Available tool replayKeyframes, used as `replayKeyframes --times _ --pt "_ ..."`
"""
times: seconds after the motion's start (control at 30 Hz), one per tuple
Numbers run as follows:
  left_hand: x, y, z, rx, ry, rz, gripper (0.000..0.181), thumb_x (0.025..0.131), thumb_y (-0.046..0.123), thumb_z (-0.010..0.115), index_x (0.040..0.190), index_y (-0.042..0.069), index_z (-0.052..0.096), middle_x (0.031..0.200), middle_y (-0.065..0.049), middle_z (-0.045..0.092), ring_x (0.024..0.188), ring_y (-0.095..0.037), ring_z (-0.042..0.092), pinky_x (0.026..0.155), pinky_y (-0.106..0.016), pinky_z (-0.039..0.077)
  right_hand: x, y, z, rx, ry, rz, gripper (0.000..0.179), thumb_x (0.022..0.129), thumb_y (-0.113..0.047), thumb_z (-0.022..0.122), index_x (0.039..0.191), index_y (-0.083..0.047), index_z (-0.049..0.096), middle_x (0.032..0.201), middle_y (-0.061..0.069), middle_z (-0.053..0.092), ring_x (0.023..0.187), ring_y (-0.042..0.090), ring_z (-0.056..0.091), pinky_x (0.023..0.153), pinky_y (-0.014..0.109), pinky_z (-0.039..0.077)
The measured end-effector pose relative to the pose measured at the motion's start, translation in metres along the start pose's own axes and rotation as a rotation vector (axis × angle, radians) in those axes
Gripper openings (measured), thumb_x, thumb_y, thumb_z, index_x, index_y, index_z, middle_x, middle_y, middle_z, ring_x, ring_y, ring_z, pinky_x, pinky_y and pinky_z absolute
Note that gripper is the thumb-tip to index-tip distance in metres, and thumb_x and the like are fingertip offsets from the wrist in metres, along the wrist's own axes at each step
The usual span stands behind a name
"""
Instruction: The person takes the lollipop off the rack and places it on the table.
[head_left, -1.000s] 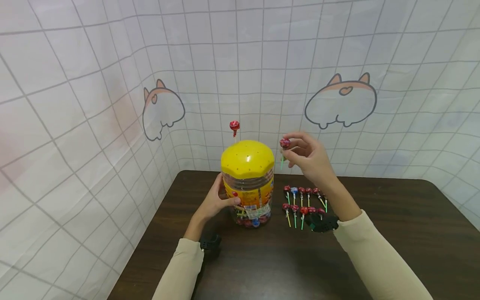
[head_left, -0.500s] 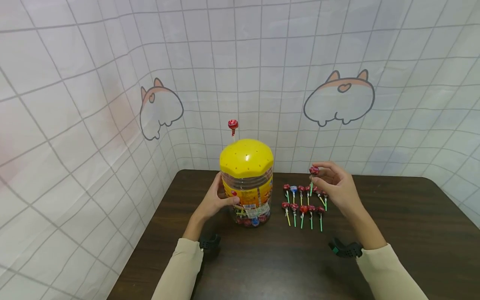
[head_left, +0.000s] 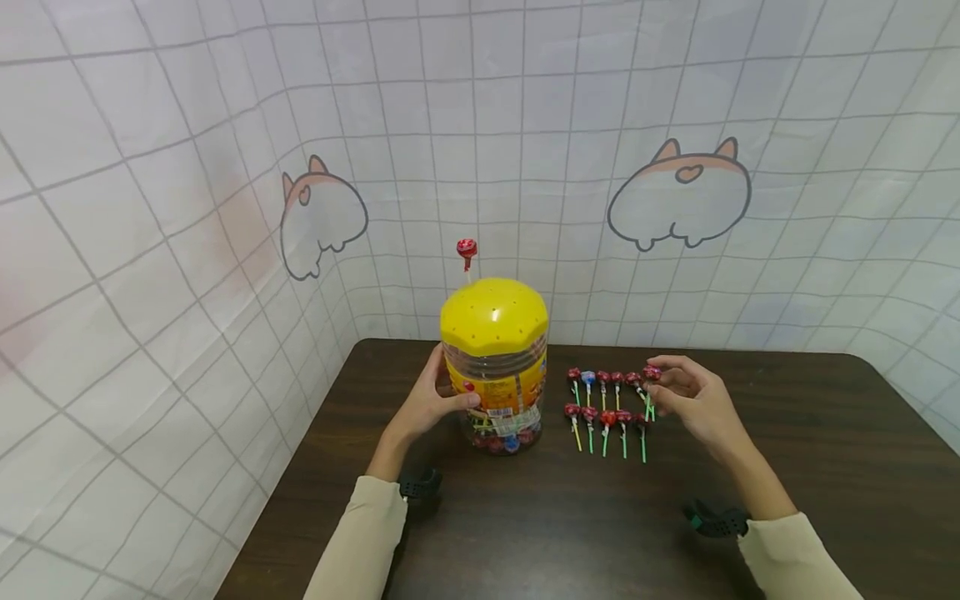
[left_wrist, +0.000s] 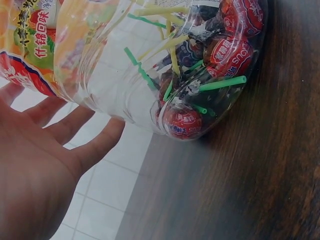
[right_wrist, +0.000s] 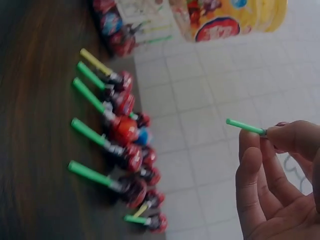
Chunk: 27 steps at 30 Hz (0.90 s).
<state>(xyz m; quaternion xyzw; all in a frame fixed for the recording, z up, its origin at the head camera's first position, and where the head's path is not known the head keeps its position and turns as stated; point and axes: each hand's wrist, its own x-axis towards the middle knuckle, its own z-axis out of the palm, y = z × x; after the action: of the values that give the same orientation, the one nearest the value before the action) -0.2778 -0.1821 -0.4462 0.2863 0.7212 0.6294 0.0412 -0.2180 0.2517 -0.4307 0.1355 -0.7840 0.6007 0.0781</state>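
My left hand [head_left: 423, 410] holds the side of a clear plastic lollipop jar [head_left: 489, 367], thumb across the front and fingers behind. The jar stands upright with a domed yellow lid [head_left: 495, 317]; lollipops [left_wrist: 227, 56] in shiny red wrappers lie in its bottom. My right hand [head_left: 697, 404] pinches a red-wrapped lollipop [head_left: 651, 372] by the head between thumb and fingers, its green stick [right_wrist: 245, 126] sticking out. It hovers at the right end of the back row of lollipops [head_left: 588, 379]. A front row of lollipops [head_left: 607, 419] lies nearer me, sticks pointing toward me.
One red lollipop [head_left: 467, 248] stands up above the lid on a white stick. The dark wooden table [head_left: 525, 533] ends at a white gridded curtain [head_left: 495, 125] behind and on the left. A black wrist strap [head_left: 716, 521] sits at my right wrist.
My right hand has carried its lollipop right and down, from beside the jar's lid to the right end of the back row. The left hand and jar have stayed in place.
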Motion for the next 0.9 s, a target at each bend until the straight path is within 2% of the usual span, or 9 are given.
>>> replayKeyframes --times 0.17,0.37,0.6,0.9 --pt "-0.001 0.000 0.000 0.002 0.004 0.000 0.092 0.089 0.031 0.081 0.160 0.034 0.022 0.150 -0.006 0.045 0.131 -0.031 0.052 0.106 -0.053 0.052 -0.004 0.015 -0.010 -0.058 -0.034 0.039 0.036 0.099 -0.014 0.068 0.133 -0.009 0.059 0.096 -0.001 0.069 0.080 0.016 0.073 0.068 0.033 0.062" --pt "0.000 0.000 0.001 0.005 0.006 0.007 0.091 0.089 0.032 0.081 0.159 0.032 0.023 0.148 -0.008 0.047 0.129 -0.030 0.053 0.105 -0.053 0.053 -0.006 0.031 -0.020 -0.122 -0.082 0.107 0.040 0.100 -0.018 0.067 0.135 -0.003 0.054 0.100 0.010 0.070 0.084 0.016 0.073 0.072 0.038 0.063" --pt "0.001 0.001 0.000 0.000 0.006 0.007 0.091 0.089 0.031 0.082 0.159 0.032 0.024 0.148 -0.008 0.047 0.130 -0.031 0.053 0.105 -0.053 0.053 -0.009 0.039 -0.029 -0.130 -0.144 0.170 0.044 0.100 -0.015 0.066 0.136 0.003 0.049 0.099 0.019 0.070 0.084 0.019 0.072 0.072 0.038 0.063" --pt "0.001 0.001 -0.001 0.009 0.008 0.004 0.092 0.089 0.036 0.081 0.159 0.034 0.022 0.149 -0.008 0.046 0.129 -0.030 0.053 0.105 -0.053 0.053 -0.009 0.057 -0.034 -0.111 -0.214 0.225 0.043 0.100 -0.013 0.067 0.135 0.004 0.049 0.097 0.020 0.073 0.083 0.020 0.073 0.072 0.036 0.063"
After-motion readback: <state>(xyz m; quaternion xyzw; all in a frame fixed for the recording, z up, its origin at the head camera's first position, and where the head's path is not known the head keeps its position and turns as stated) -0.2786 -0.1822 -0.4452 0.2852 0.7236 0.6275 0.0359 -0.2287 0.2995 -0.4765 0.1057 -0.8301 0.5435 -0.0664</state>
